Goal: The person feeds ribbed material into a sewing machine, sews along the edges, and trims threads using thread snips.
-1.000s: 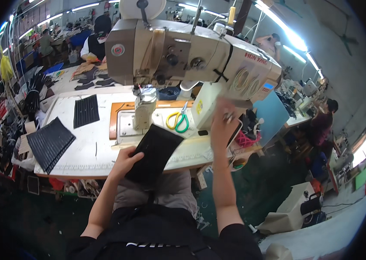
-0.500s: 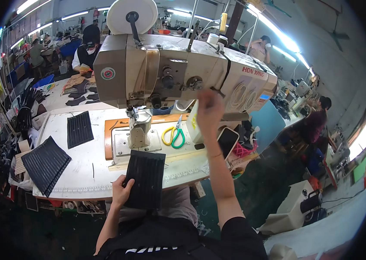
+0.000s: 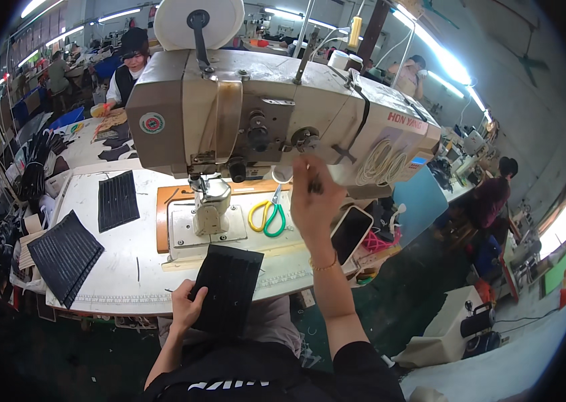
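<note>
My left hand (image 3: 188, 305) grips the left edge of a black panel with lengthwise ridges (image 3: 230, 288). The panel hangs tilted over my lap at the table's front edge. My right hand (image 3: 317, 201) is raised before the sewing machine (image 3: 269, 87), just below a round dial (image 3: 305, 139). Its fingers are curled and a dark patch shows at them; what they hold, if anything, I cannot make out. Under the machine head stands the metal post (image 3: 210, 211). Between it and my right hand lie scissors with yellow and green handles (image 3: 266, 218).
More black ridged panels lie on the white table (image 3: 152, 281): a small stack (image 3: 66, 258) and another piece (image 3: 119, 201). A phone (image 3: 352, 234) rests right of my right wrist. Across the table a co-worker (image 3: 132, 67) handles pieces. Further people sit farther back.
My right hand has come down a little and to the left, away from the dark cross-shaped piece on the machine. The held panel has tilted, its top leaning right. The co-worker's head has lifted.
</note>
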`<act>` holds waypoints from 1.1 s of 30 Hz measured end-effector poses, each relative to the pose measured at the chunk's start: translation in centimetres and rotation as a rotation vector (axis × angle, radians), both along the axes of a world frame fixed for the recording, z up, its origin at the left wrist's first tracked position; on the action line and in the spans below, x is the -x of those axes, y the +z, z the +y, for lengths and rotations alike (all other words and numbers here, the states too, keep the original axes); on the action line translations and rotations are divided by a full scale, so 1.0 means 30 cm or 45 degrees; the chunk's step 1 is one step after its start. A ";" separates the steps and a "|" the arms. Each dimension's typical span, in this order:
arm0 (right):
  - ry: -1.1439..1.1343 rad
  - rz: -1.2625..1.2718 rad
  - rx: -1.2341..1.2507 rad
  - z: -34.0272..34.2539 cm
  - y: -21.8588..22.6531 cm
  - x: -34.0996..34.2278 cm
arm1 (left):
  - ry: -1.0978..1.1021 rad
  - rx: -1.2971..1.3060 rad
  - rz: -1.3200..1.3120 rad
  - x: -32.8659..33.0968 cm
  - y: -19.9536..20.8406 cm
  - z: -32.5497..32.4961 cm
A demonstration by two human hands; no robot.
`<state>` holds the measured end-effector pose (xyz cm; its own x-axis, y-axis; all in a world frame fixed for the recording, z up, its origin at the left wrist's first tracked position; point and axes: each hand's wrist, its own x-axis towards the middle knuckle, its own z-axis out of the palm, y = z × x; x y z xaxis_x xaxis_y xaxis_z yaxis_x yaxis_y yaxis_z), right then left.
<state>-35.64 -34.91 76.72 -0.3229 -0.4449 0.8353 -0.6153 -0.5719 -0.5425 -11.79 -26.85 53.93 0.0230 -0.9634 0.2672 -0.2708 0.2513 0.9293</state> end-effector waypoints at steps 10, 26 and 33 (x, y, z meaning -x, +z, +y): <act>-0.039 0.160 0.094 -0.003 0.029 -0.023 | 0.014 -0.042 0.029 -0.007 -0.007 -0.010; -0.232 0.043 0.092 -0.044 -0.035 0.065 | -0.136 -0.124 0.043 -0.047 0.015 -0.033; -0.314 -0.169 0.194 -0.039 0.097 0.069 | -0.236 -0.099 0.056 -0.053 0.039 -0.061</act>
<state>-37.72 -36.08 79.64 -0.5159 -0.2126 0.8299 -0.6752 -0.4954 -0.5466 -10.19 -28.67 55.09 -0.1466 -0.9699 0.1944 -0.1854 0.2200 0.9577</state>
